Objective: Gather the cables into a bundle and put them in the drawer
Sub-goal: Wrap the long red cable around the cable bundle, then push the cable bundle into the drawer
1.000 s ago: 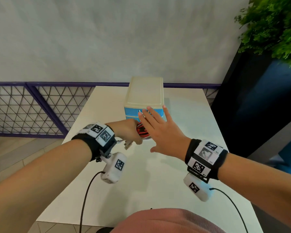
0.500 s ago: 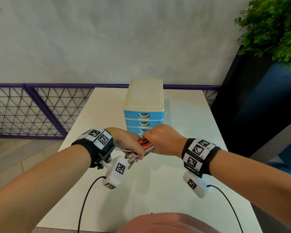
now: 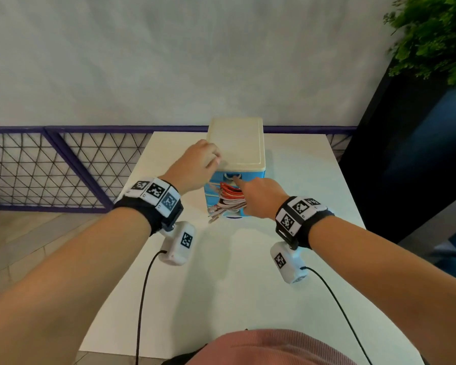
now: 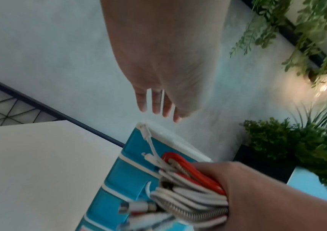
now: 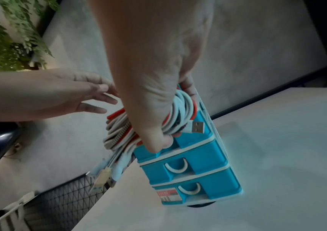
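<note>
A: You're working at the small blue plastic drawer unit with the cream lid [image 3: 237, 148], standing on the white table [image 3: 221, 285], and all three drawers are looking closed. I'd judge the step in hand is opening the top blue drawer [image 3: 234, 177].

B: Agreed. You're bracing well if your left hand [image 3: 199, 163] is pressing down on that lid; a light unit like this could slide toward you as you pull.

A: That left hand is spreading relaxed, straight fingers and holding nothing, hovering at the lid's left edge. Whether it is touching, I can't tell.

B: And your right hand [image 3: 261, 198] is wrapping fingers and thumb round the coiled bundle of red, white and braided cables [image 3: 231, 197], right against the drawer fronts, forefinger reaching for the top handle.

A: You're wanting to hook the handle without loosening the coil; those loose USB plug ends [image 5: 103, 173] are dangling and could snag.
</note>
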`<state>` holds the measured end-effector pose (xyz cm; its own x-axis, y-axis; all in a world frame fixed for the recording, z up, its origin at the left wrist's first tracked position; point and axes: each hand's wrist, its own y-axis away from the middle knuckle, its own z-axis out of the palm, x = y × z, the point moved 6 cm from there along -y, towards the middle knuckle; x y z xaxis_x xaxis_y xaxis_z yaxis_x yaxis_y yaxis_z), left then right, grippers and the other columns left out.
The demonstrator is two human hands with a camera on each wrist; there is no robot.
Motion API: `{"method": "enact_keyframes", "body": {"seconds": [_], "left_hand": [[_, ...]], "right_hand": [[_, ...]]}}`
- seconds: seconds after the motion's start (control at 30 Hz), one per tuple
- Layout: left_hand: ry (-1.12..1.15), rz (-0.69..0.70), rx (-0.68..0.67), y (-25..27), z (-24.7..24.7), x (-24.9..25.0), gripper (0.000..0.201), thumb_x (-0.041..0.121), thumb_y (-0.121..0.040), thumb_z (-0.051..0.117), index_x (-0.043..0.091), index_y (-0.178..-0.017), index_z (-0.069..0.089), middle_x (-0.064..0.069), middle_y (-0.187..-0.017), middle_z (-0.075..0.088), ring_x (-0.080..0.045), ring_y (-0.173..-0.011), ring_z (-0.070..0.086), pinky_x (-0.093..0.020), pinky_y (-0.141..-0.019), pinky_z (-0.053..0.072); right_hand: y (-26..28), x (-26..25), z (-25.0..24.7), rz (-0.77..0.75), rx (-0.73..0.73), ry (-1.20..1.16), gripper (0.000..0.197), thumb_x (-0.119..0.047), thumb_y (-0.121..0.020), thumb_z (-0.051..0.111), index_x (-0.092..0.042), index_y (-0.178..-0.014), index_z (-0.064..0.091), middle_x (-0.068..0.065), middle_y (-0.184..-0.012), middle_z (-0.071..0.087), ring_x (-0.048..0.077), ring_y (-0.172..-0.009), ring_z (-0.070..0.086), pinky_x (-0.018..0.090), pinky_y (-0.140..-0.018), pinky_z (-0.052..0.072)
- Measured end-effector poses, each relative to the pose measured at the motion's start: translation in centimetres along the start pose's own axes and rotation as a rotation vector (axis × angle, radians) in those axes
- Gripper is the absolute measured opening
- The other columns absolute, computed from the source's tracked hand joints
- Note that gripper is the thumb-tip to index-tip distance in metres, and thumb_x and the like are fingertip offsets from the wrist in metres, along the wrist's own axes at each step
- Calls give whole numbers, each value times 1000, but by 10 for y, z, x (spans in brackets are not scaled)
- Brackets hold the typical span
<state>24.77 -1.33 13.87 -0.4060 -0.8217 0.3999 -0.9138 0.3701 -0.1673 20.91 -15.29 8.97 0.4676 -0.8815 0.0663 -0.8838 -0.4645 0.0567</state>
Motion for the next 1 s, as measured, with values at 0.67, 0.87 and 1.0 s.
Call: {"method": "enact_keyframes", "body": {"seconds": [0.67,0.87,1.0], "left_hand": [[-117,41,-106,-11,13,-11,40,9,-69,79,12,-104,60,-7,-112,57,-27,-103,56,-42,-87,48],[-181,23,-346,-3,24,-10,95,46,-50,89,14,-123,39,-1,-126,37,-21,-114,37,-40,-96,40],[-243,47,-414,6,30,-8,111,57,-44,87,11,-129,32,-3,-131,34,-23,-120,35,-39,-106,34]], "right_hand": [[22,30,-63,109,-141,-489,30,-27,-74,72,-20,-99,57,-3,-85,62,10,-68,57,20,-55,43],[14,49,-60,327,-251,-452,50,-32,-69,73,-5,-110,63,12,-89,66,21,-73,58,30,-66,50],[18,35,-54,346,-374,-343,26,-28,-70,71,-8,-82,59,1,-66,49,16,-57,45,25,-55,37]]}}
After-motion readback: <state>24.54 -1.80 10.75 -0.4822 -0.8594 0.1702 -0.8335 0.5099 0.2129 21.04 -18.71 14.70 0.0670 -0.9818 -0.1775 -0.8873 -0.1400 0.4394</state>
